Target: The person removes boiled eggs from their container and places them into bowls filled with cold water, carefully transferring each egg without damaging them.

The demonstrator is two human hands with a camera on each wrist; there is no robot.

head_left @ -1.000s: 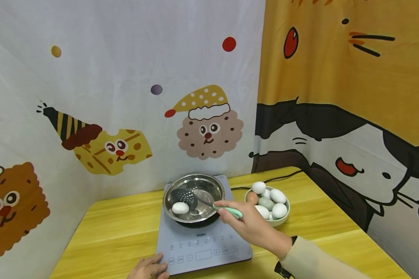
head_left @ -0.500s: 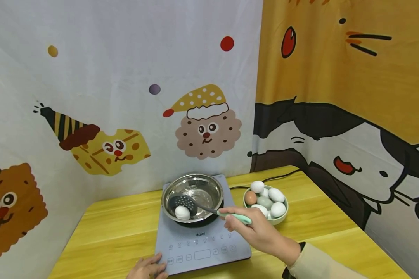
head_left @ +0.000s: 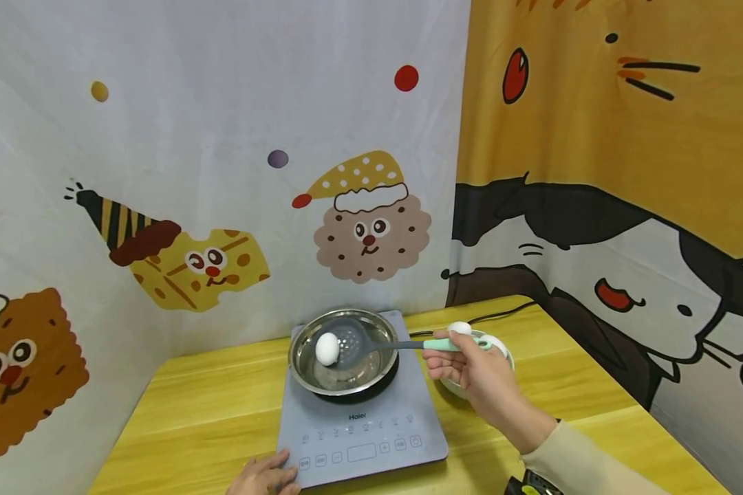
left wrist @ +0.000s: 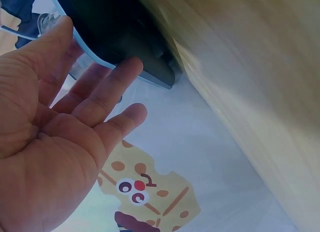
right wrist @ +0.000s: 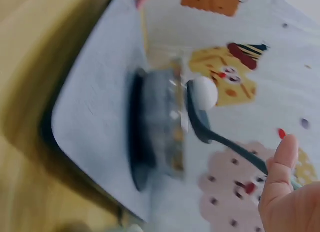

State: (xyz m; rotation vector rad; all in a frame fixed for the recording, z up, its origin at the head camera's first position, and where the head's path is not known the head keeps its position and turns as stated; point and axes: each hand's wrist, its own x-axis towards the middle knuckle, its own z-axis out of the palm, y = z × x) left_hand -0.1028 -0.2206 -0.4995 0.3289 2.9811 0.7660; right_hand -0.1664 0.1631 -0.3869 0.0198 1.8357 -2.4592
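Note:
My right hand [head_left: 486,378] grips the mint-green handle of a grey skimmer [head_left: 354,342]. A white egg [head_left: 327,349] sits in the skimmer's perforated head, over the shallow steel pot [head_left: 371,375]. From the right wrist view, skimmer [right wrist: 200,126] and egg [right wrist: 204,93] are raised above the pot's rim. The pot stands on a grey-blue induction cooker [head_left: 359,436]. At the cooker's front left corner rests my left hand [head_left: 263,474]; seen from the left wrist, its fingers are extended at the cooker's edge with nothing held.
Behind my right hand a pale bowl [head_left: 450,389] of eggs is partly hidden, with white eggs [head_left: 459,328] showing above it. A black cord [head_left: 501,314] runs along the back of the yellow wooden table [head_left: 192,405]. Cartoon-printed cloth [head_left: 223,137] hangs behind.
The egg has been scooped from the pot's bottom onto the skimmer and raised. My right hand has moved right and up, now overlapping the egg bowl. The left hand stays put.

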